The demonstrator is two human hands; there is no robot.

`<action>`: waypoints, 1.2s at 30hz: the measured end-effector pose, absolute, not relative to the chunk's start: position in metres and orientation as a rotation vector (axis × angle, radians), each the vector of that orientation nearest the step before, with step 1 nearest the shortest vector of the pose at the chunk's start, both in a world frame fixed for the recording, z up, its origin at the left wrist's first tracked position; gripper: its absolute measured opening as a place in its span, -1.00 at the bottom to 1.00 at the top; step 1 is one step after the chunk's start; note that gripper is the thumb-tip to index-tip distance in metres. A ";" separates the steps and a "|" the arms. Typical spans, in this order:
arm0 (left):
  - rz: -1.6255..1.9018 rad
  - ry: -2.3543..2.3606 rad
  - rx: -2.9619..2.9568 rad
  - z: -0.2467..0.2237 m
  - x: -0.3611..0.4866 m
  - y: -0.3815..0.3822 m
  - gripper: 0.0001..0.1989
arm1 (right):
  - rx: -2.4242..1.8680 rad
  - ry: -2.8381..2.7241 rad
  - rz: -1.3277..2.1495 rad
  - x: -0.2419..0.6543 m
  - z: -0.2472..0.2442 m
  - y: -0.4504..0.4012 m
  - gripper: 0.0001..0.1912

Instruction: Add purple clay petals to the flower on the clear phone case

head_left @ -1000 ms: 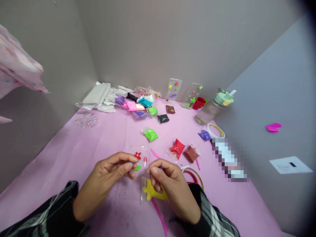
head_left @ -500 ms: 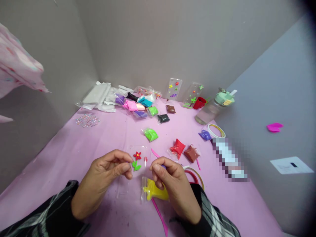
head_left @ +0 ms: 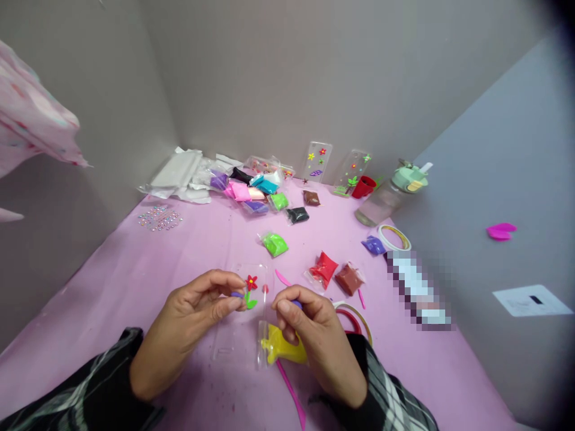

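Observation:
A small piece of purple clay (head_left: 237, 294) shows between the thumb and fingers of my left hand (head_left: 197, 317). My right hand (head_left: 314, 335) is closed around another lump of purple clay (head_left: 296, 304), mostly hidden by the fingers. Below the hands lies a clear phone case (head_left: 233, 342), bearing a red clay flower (head_left: 251, 282) with a yellow centre and green leaves (head_left: 251, 303). A small red clay dot (head_left: 265, 288) sits at the right of the flower. Partly under my right hand is an opened packet of yellow clay (head_left: 283, 344).
Red (head_left: 324, 269), brown (head_left: 349, 279) and green clay packets (head_left: 274, 245) lie ahead. Pink modelling tools (head_left: 291, 392) and tape rolls (head_left: 395, 237) are around my right hand. Decorated cases (head_left: 317, 161) lean on the back wall near a water bottle (head_left: 384, 200).
The purple piece now shows between my left fingertips, where it was not visible before. My left fingers have shifted slightly; my right hand has barely moved.

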State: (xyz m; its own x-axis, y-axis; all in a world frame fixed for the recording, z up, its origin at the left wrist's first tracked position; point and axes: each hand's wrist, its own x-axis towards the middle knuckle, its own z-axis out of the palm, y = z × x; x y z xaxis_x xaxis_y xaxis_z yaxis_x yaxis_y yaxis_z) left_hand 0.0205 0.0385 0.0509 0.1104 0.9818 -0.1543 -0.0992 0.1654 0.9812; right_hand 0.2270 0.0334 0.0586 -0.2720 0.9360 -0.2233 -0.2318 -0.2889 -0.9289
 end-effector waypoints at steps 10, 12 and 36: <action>1.143 1.068 1.084 0.051 0.019 0.040 -0.87 | -1.058 -1.050 1.695 0.228 0.057 0.032 -0.74; 1.154 1.074 1.061 0.050 0.018 0.039 -0.90 | -1.060 -1.054 1.695 0.228 0.057 0.032 -0.74; 1.179 1.061 1.267 0.053 0.020 0.043 -0.89 | -1.053 -1.043 1.704 0.227 0.058 0.033 -0.73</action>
State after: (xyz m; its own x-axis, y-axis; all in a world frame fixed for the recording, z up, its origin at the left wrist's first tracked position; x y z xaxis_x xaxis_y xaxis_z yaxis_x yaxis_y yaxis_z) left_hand 0.0199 0.0426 0.0530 0.1186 0.9914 0.0545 -0.0501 -0.0489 0.9975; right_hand 0.2273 0.0327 0.0581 -0.2789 0.9353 -0.2180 -0.2315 -0.2858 -0.9299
